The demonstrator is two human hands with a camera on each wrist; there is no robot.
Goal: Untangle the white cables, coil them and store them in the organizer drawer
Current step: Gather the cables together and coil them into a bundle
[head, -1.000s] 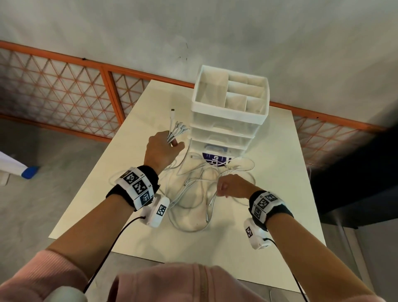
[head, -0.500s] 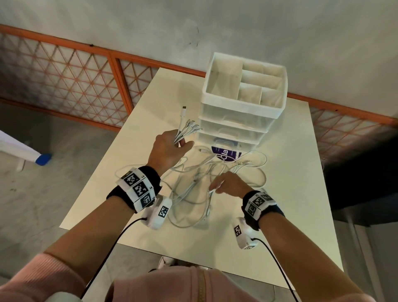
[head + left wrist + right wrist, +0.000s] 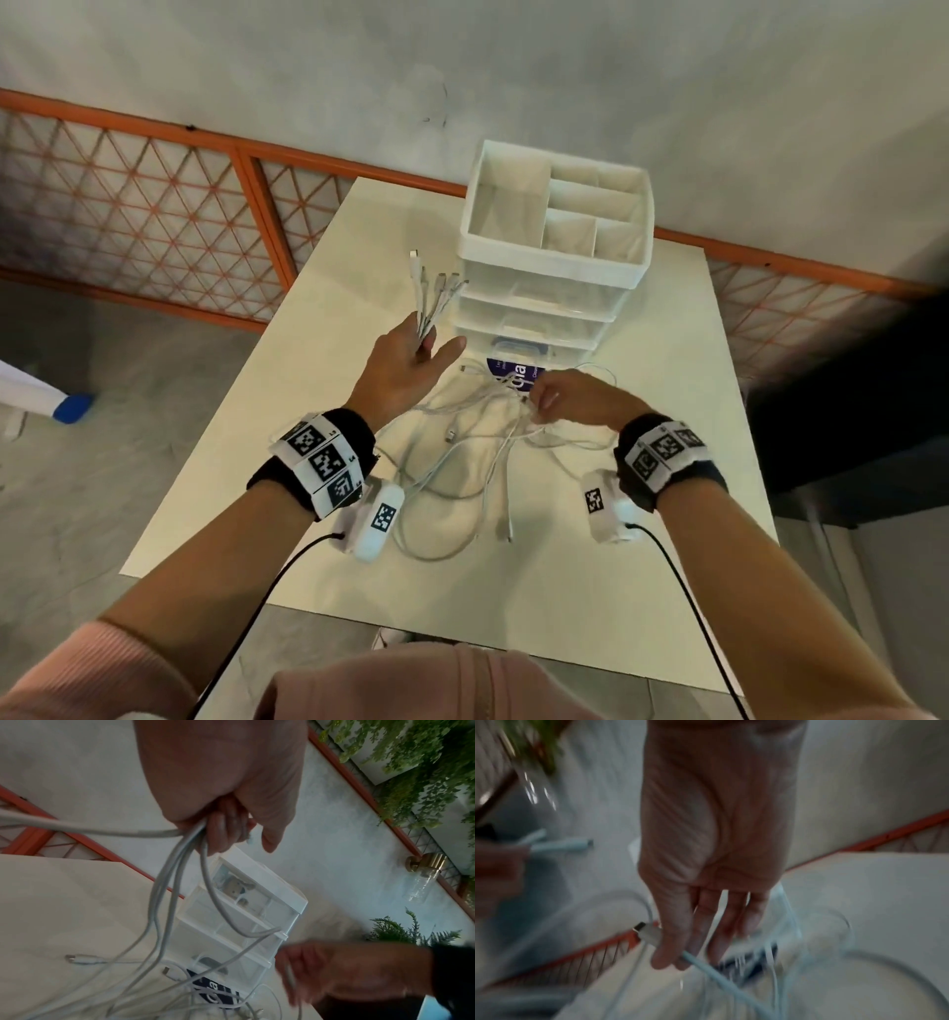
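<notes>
A tangle of white cables (image 3: 462, 462) lies on the cream table (image 3: 642, 591) in front of a white organizer (image 3: 554, 257) with clear drawers. My left hand (image 3: 411, 360) is raised beside the organizer and grips a bundle of cable ends (image 3: 436, 293), whose plugs fan out above the fist; the cords (image 3: 169, 892) hang down from it to the pile. My right hand (image 3: 570, 398) hovers over the pile and pinches one cable (image 3: 693, 959) just behind its plug (image 3: 647, 933) between thumb and fingers. The drawers look closed.
A blue-labelled item (image 3: 518, 370) shows in the organizer's bottom drawer. An orange lattice railing (image 3: 154, 221) runs behind the table below a grey wall. Green plants (image 3: 424, 770) hang to one side. The table's near edge (image 3: 462, 637) is close to my body.
My left hand has lifted the bundle of cable ends higher. My right hand has risen off the pile toward the organizer and now pinches a cable near its plug.
</notes>
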